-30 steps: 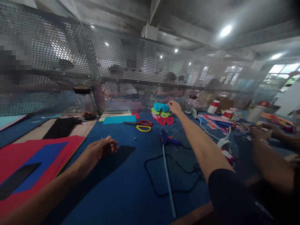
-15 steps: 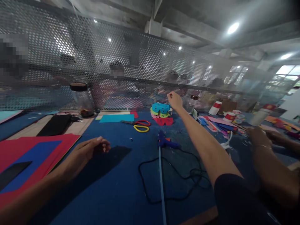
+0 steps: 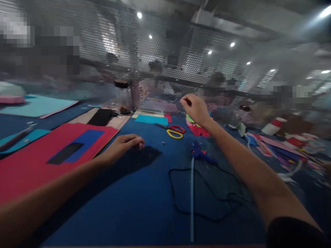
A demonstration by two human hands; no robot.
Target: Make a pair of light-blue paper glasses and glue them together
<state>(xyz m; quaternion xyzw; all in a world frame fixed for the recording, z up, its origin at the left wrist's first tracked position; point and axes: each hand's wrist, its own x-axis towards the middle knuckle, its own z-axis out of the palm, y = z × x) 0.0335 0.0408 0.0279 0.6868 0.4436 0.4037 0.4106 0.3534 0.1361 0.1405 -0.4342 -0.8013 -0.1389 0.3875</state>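
Observation:
My left hand [image 3: 126,143] hovers over the blue table beside the red sheets [image 3: 59,151], its fingers loosely bent and apart, holding nothing. Raised in front of the small stack of cut masks, my right hand [image 3: 196,108] has its fingers curled in, and I see nothing in them. It covers much of the stack; a red mask [image 3: 198,131] with dark marks shows below my wrist. Nearer to me lies a blue glue gun [image 3: 203,155] with a long pale glue stick [image 3: 192,199]. Scissors [image 3: 176,131] with red and yellow handles rest left of the masks.
A black cord [image 3: 172,193] loops over the table. Blue and black pieces lie on the red sheets. Behind are a turquoise sheet [image 3: 151,119] and a lidded jar [image 3: 122,96] before a perforated metal screen. Paper scraps and cups [image 3: 274,126] clutter the right side.
The view has turned left, so the table things sit further right. My right hand has moved left relative to the masks and now covers most of them. My left hand stays loosely bent.

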